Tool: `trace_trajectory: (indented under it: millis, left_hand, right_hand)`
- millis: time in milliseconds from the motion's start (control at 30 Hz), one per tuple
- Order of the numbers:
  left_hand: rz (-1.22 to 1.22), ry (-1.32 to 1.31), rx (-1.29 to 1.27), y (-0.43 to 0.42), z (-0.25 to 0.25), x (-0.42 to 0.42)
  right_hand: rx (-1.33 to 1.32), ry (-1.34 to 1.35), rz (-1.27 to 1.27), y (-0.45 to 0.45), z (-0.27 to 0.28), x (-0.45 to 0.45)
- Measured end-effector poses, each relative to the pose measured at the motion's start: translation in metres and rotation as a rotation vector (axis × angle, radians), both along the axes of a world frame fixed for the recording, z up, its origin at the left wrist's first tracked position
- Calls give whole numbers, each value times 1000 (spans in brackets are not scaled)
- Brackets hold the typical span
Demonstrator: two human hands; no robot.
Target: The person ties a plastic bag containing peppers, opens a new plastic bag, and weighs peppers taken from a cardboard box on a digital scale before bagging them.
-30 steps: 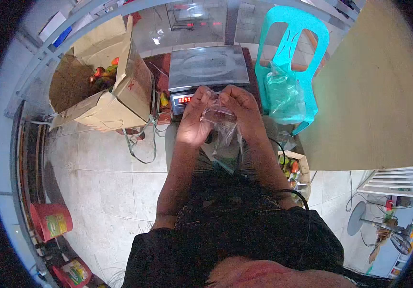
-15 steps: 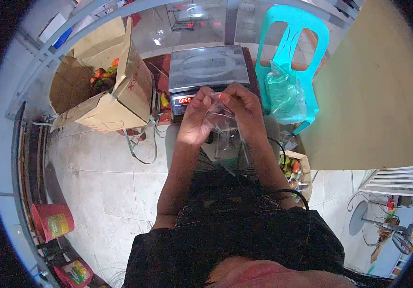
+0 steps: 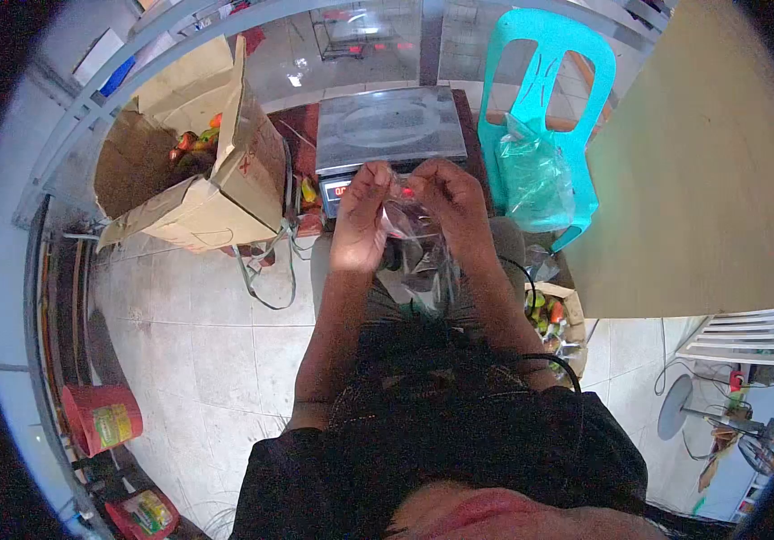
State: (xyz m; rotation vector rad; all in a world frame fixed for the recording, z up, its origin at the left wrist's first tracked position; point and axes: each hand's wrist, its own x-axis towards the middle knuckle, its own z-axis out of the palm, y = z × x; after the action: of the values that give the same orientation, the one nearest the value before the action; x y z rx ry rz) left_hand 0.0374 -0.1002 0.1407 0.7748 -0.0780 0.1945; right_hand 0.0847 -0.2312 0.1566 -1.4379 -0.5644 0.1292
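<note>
A clear plastic bag [image 3: 421, 261] hangs between my two hands over my lap, its upper edge pinched on both sides. My left hand [image 3: 362, 216] grips the bag's left side, and my right hand [image 3: 455, 202] grips its right side. Just beyond them is a digital scale [image 3: 391, 130] with a flat metal plate, its red display partly covered by my hands. On the left, a cardboard box [image 3: 256, 153] holds several red and green peppers [image 3: 196, 144]. A yellow-green pepper [image 3: 308, 189] lies beside the scale.
A turquoise plastic chair [image 3: 582, 148] at the right carries a bag of green plastic [image 3: 535, 175]. A smaller box of peppers [image 3: 550, 315] sits below it. A tan board [image 3: 693, 180] stands far right. Red containers [image 3: 103, 418] are at lower left; a fan [image 3: 756, 450] is at lower right.
Both hands keep their hold on the bag's edge and have shifted slightly. The hanging part of the bag has changed shape, its middle looking more spread. The view has moved slightly.
</note>
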Motion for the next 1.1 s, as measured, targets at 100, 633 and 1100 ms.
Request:
trace_trajectory:
  millis: [100,633,1100]
  left_hand:
    - [-23,62,-229,-4,1,2]
    - [-163,79,589,28,-17,-3]
    - [40,264,-210,23,-3,-13]
  right_hand:
    - [71,116,39,1,-2,-1]
    - [199,329,162,-11,-5,11]
    - [-118,56,417,-24,-21,18]
